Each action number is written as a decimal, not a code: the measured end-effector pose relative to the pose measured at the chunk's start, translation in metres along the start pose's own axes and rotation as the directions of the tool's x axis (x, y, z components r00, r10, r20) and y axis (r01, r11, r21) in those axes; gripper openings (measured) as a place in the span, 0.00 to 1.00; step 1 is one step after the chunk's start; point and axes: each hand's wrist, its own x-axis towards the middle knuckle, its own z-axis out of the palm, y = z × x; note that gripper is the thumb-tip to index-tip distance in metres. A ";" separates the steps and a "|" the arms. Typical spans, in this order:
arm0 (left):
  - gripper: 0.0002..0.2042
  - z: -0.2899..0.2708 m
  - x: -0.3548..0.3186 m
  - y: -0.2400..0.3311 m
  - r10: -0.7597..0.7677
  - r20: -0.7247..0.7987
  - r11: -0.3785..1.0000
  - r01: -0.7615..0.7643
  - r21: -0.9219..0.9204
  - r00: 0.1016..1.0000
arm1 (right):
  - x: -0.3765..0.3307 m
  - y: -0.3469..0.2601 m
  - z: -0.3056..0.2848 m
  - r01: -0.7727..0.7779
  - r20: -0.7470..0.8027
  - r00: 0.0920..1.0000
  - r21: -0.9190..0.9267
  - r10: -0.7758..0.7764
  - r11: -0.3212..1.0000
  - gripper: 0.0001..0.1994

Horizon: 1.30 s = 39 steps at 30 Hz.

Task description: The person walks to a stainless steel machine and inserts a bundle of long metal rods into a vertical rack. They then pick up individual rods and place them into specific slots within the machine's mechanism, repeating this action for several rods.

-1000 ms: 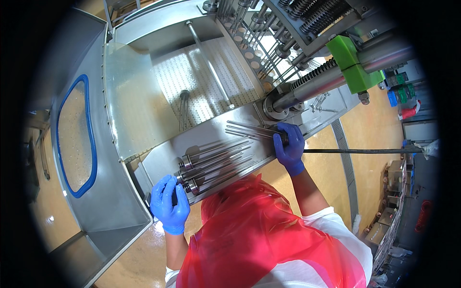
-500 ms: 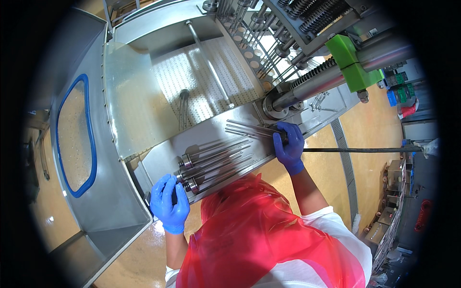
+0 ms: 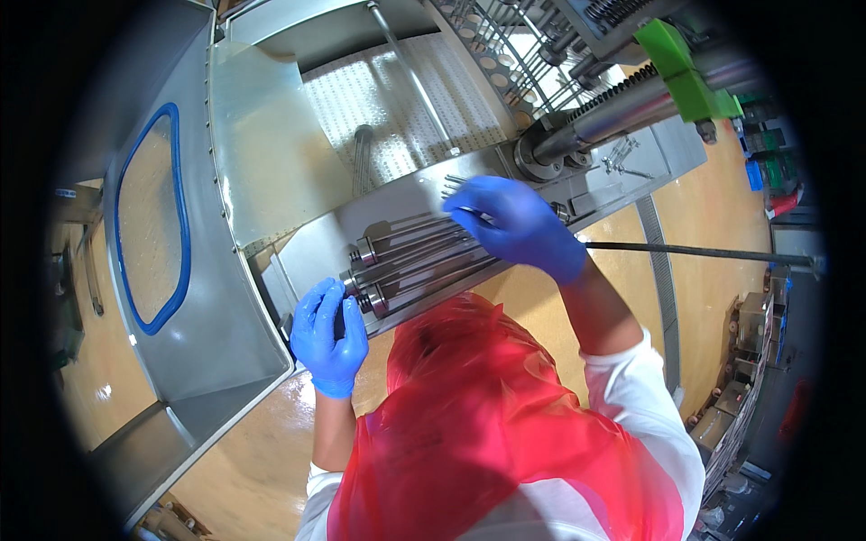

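Left hand [image 3: 329, 335] curled round the rods' [image 3: 415, 261] near ends, right hand [image 3: 519, 225] spread flat on top; stiff, heavy-looking, slick steel, best gripped at the collars.

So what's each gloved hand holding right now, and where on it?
The left hand grips the flanged near ends of the steel rods; the right hand rests on their far ends, with no clear grasp.

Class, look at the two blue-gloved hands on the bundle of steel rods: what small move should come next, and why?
Probably lift the bundle of round steel rods level off the steel ledge: the left hand already cups the flanged ends, and the right hand rests on the thin ends.
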 end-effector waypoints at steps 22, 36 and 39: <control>0.13 0.024 0.064 0.048 -0.107 0.203 0.993 0.096 0.064 0.973 | 0.019 0.023 0.039 0.013 -0.002 1.000 0.294 -0.013 0.956 0.08; 0.17 0.036 0.132 0.028 -0.509 0.448 0.068 0.554 -0.830 0.735 | -0.047 0.019 -0.022 -0.131 -0.292 0.954 -0.216 0.064 0.967 0.18; 0.18 0.036 0.164 0.031 -0.377 0.493 -0.091 0.498 -0.862 0.784 | -0.090 0.025 -0.022 -0.260 -0.368 0.925 -0.428 0.095 0.866 0.20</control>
